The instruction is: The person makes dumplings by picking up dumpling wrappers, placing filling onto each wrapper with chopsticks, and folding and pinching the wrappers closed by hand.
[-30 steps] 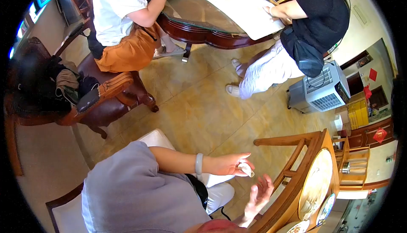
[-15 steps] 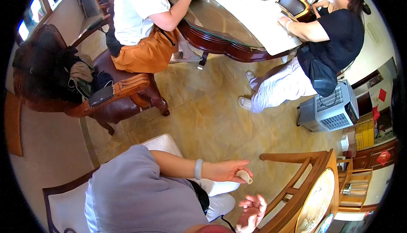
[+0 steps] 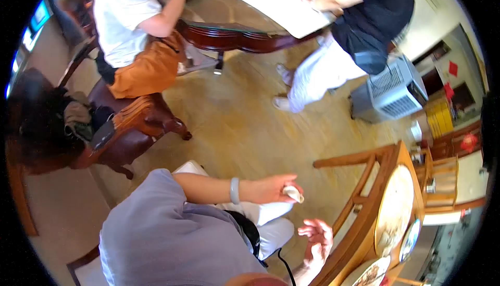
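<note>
My left hand (image 3: 273,188), with a pale bangle (image 3: 235,191) at the wrist, is closed around a small cream-white folded piece that looks like dough (image 3: 293,194). The piece sticks out past the fingertips; its exact kind is too small to make out. Lower down, my right hand (image 3: 316,239) is held apart from it, fingers loosely bent and spread, with nothing seen in them. Beside my right hand stands a wooden table (image 3: 350,244) carrying a large round pale tray (image 3: 391,210).
A blue-rimmed plate (image 3: 410,240) and another round dish (image 3: 369,274) share the wooden table. Across the tiled floor (image 3: 224,114), two people stand or sit at a glass-topped table (image 3: 234,13) with a white sheet (image 3: 276,5). An air cooler (image 3: 390,91) and a leather armchair (image 3: 140,130) stand nearby.
The view has turned, so the far table and people sit higher and further left, and more dishes show on the wooden table. The dough-like piece is tilted differently in my left hand.
</note>
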A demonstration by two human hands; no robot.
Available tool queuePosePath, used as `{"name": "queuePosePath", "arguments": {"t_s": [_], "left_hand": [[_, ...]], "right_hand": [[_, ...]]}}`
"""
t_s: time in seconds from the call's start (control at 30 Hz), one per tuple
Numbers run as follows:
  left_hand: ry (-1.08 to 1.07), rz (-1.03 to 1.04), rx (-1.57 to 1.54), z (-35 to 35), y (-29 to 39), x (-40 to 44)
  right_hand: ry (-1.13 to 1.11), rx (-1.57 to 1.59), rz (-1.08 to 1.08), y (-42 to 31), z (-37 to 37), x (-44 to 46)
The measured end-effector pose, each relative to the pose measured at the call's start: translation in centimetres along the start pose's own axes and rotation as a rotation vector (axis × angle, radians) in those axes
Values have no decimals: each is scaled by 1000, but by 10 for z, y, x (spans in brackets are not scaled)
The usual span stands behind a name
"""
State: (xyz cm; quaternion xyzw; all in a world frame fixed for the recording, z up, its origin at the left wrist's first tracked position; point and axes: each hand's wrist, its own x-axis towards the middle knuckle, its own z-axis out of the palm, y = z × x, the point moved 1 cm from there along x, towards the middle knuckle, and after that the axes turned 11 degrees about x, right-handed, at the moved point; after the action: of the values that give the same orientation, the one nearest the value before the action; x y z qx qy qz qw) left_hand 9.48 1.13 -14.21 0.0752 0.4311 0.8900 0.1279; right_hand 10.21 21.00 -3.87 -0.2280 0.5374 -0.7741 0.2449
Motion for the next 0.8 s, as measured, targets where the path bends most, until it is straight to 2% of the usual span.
{"name": "queuePosePath", "arguments": {"t_s": [0.07,0.17,0.3,0.33,0.4,0.63,0.67,0.73,0.8], "left_hand": [[16,-312,-418,-1,17,8],[-43,-236,-332,11,48,29],[-232,-94,-305,28,79,56],[-254,-90,-292,32,84,64],[-278,-71,-286,42,93,78],[-406,-48,-322,64,95,122],[-332,-89,-309,67,94,129],[-311,-74,-281,67,84,147],[-182,-164,-322,62,71,161]], "right_hand": [[-40,-53,-27,-13,0,-1],[-59,-143,-74,-44,-4,-4],[0,-107,-263,-69,-15,-10],[-56,-132,-288,-76,-23,-11],[-31,-72,-399,-84,-30,-13],[53,246,-532,-105,-68,-28],[-32,318,-516,-105,-77,-24],[91,458,-544,-102,-75,-12],[119,521,-530,-87,-94,-5]]}}
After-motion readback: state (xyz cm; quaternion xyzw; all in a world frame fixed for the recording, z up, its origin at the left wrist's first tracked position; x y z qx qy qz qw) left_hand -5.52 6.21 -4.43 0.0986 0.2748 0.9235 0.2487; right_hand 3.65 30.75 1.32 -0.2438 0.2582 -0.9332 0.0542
